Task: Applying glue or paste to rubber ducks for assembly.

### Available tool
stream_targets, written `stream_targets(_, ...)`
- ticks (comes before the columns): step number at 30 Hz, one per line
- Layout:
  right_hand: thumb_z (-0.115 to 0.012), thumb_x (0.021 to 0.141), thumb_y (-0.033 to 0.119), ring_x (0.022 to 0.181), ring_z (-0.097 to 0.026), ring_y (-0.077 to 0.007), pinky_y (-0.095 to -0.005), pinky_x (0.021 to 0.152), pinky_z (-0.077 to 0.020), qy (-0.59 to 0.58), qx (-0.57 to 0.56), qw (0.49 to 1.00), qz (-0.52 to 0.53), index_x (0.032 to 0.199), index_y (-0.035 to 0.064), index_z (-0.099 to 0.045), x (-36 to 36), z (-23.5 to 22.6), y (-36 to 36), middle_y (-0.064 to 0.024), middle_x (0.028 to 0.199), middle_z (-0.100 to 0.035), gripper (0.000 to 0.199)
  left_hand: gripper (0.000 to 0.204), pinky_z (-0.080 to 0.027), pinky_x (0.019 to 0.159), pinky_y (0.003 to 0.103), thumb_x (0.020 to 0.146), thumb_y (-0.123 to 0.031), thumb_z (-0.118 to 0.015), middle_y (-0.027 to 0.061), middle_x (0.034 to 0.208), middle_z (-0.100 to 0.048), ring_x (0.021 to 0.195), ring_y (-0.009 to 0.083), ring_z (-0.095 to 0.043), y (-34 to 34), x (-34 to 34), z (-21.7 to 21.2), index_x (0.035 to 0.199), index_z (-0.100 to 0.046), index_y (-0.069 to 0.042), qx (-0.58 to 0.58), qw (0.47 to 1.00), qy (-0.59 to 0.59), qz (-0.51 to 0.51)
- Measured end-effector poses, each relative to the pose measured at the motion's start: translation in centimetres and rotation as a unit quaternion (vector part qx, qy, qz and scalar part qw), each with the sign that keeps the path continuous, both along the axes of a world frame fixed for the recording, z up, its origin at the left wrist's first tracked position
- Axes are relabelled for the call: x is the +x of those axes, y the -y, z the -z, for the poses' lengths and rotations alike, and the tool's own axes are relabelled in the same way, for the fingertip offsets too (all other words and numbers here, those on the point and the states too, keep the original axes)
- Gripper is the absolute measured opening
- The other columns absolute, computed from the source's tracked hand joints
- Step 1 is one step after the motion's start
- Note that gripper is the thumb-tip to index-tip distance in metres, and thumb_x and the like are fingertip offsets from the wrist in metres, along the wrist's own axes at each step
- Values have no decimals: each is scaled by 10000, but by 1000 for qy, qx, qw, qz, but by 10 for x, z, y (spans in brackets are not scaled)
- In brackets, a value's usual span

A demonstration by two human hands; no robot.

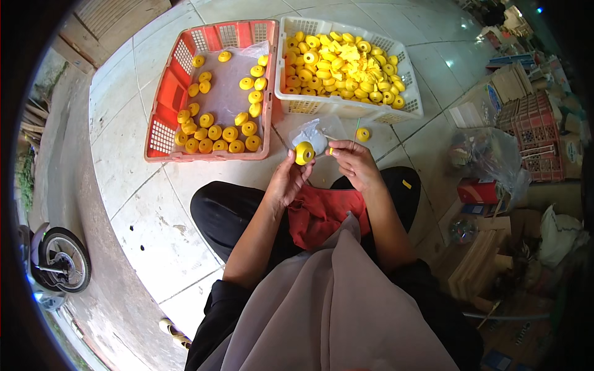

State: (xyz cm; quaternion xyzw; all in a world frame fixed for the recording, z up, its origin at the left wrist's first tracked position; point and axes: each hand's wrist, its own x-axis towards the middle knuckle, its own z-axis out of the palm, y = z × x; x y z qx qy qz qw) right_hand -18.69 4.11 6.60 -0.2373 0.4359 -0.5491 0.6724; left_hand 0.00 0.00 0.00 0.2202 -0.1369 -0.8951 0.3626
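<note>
My left hand (289, 180) grips a yellow round piece with a hole in its middle (304, 153), holding it up over my lap. Close on its right, my right hand (356, 164) is pinched on a small yellow scrap (332, 150). A thin green stick (357, 131) rises from between the right hand's fingers. Behind the hands a clear plastic bag with whitish contents (309, 133) lies on the tiles, and one more yellow round piece (363, 134) sits just right of it. A red cloth (322, 213) covers my lap between my crossed legs.
Ahead on the left, a red crate (166, 102) holds spaced-out yellow pieces. Beside it, a white crate (346, 106) is heaped with more. A yellow scrap (406, 183) lies on my right knee. Boxes, wood strips and plastic bags (495, 154) crowd the right; a motorbike wheel (64, 260) stands far left.
</note>
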Motion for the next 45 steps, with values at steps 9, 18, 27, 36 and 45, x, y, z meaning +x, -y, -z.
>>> stream_targets(9, -608, 805, -25, 557, -480, 9, -133, 397, -276, -70, -11, 997, 14, 948, 19, -626, 5, 3, -1, -42, 826, -646, 151, 477, -469, 901, 274, 894, -336, -536, 134, 1140, -530, 1034, 208, -545, -2, -5, 0, 1190, -446, 27, -6, 1000, -17, 1)
stream_targets(18, -647, 784, -16, 593, -490, -2, -149, 467, -349, -190, -35, 981, 27, 909, 15, -636, 19, -6, 3, -17, 800, -633, 129, 385, -431, 956, 300, 894, -227, -545, 110, 1163, -536, 1078, 196, -532, -3, -4, -1, 1189, -476, 10, -22, 1000, -21, 1)
stream_targets(27, -647, 783, -30, 638, -536, -37, -166, 576, -430, -304, -121, 944, 52, 869, -6, -630, 23, 10, 8, -18, 774, -624, 91, 294, -441, 938, 278, 884, -129, -556, 61, 1114, -568, 1034, 142, -545, -3, -6, -3, 1149, -524, -6, -36, 999, -32, -3)
stream_targets(36, -642, 778, -25, 646, -549, -38, -182, 591, -448, -458, -151, 876, 30, 832, -23, -630, 28, -5, 7, -29, 735, -634, 55, 323, -443, 936, 286, 874, -90, -559, 73, 1127, -559, 1037, 148, -542, -4, -5, -3, 1177, -506, 8, -42, 999, -24, -3)
stream_targets(45, -591, 793, 0, 656, -639, -240, -287, 587, -475, -644, -259, 720, 22, 846, -12, -623, 35, -19, 6, -134, 751, -646, 62, 349, -458, 919, 300, 869, -93, -558, 69, 1130, -552, 1051, 174, -546, -5, -4, -7, 1202, -477, -25, -96, 995, 17, 3)
